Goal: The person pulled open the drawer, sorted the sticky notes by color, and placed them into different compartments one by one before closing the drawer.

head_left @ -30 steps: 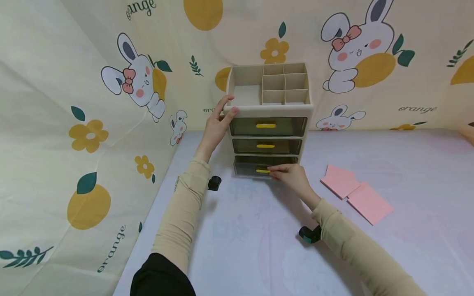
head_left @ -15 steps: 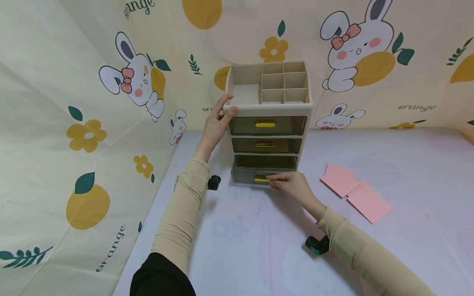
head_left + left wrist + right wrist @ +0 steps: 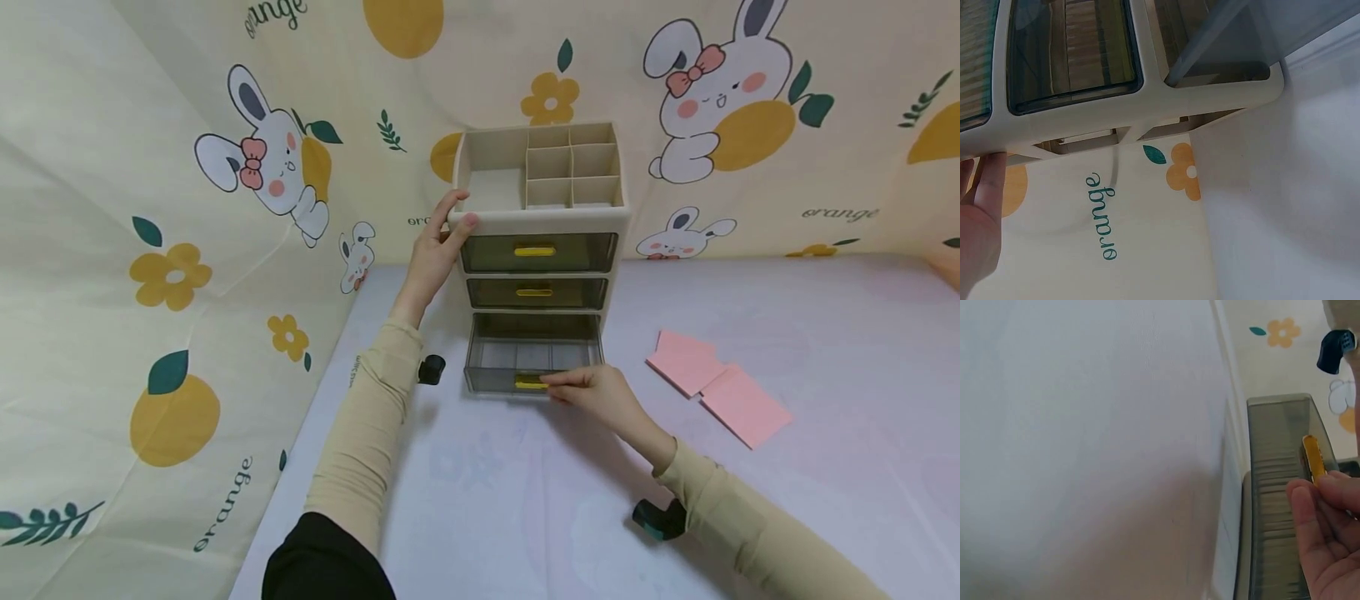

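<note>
A cream desktop drawer organizer (image 3: pixel 540 218) stands at the back of the table, with smoky drawers and yellow handles. The bottom drawer (image 3: pixel 491 381) is pulled well out, and its divided inside shows no contents. My right hand (image 3: pixel 596 396) pinches that drawer's yellow handle (image 3: pixel 1314 456) between thumb and fingers. At the organizer's upper left corner my left hand (image 3: pixel 433 254) grips the edge, thumb on the front and fingers at the side. The left wrist view shows the left fingers (image 3: pixel 988 187) against the cabinet's side. The upper drawers (image 3: pixel 536 253) are closed.
Pink paper pads (image 3: pixel 746 406) lie overlapping on the table to the right. A cloth printed with rabbits and oranges (image 3: pixel 247 350) hangs behind and along the left. Dark wrist cameras (image 3: pixel 660 519) stick out below the sleeves.
The bottom drawer has slid out toward me, drawn by my right hand on its handle, and more of its inside shows. My left hand keeps its hold on the organizer's corner.
</note>
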Action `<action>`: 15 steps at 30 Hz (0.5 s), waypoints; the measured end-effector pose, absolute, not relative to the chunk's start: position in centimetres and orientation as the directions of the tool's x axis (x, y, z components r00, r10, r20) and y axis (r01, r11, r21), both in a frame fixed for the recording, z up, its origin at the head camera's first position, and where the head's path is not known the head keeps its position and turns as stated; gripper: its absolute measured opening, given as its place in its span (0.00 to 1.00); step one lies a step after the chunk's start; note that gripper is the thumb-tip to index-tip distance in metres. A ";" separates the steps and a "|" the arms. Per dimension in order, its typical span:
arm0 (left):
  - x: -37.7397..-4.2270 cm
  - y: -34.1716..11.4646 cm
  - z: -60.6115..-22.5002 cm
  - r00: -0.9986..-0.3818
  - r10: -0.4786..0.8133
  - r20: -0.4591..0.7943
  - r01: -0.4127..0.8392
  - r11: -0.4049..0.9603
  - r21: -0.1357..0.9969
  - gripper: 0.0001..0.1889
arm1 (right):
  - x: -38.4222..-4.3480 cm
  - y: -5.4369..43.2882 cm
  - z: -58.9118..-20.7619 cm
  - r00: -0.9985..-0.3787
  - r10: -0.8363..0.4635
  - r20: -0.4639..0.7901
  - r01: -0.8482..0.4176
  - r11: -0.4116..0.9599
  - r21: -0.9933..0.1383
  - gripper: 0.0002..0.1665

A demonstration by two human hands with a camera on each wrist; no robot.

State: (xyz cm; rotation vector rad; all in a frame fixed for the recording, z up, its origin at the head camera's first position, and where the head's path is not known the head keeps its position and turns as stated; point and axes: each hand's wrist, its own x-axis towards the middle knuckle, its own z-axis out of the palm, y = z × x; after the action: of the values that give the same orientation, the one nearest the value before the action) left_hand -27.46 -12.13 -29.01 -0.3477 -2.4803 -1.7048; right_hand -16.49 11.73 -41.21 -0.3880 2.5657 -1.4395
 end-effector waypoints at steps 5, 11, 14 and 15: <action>-27.4 -12.1 -29.0 -0.967 0.123 0.224 0.253 0.344 0.904 0.24 | -15.9 11.9 -41.4 -0.947 -0.319 -0.035 -0.141 0.510 -0.848 0.12; -27.4 -12.1 -29.1 -0.967 0.125 0.222 0.252 0.343 0.905 0.24 | -15.5 11.9 -41.6 -0.940 -0.340 -0.036 -0.164 0.541 -0.825 0.12; -27.4 -12.1 -29.0 -0.967 0.122 0.222 0.251 0.344 0.905 0.24 | -15.3 11.9 -41.4 -0.938 -0.346 -0.035 -0.171 0.546 -0.820 0.12; -27.4 -12.1 -29.0 -0.967 0.122 0.222 0.251 0.344 0.905 0.24 | -15.3 11.8 -41.4 -0.937 -0.348 -0.035 -0.172 0.545 -0.821 0.12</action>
State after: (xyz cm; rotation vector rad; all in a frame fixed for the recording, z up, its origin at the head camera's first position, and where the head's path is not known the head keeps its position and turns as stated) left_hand -27.40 -12.11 -29.01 -0.3455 -2.4789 -1.7020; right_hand -15.28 11.85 -41.37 -0.4413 2.5862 -1.3419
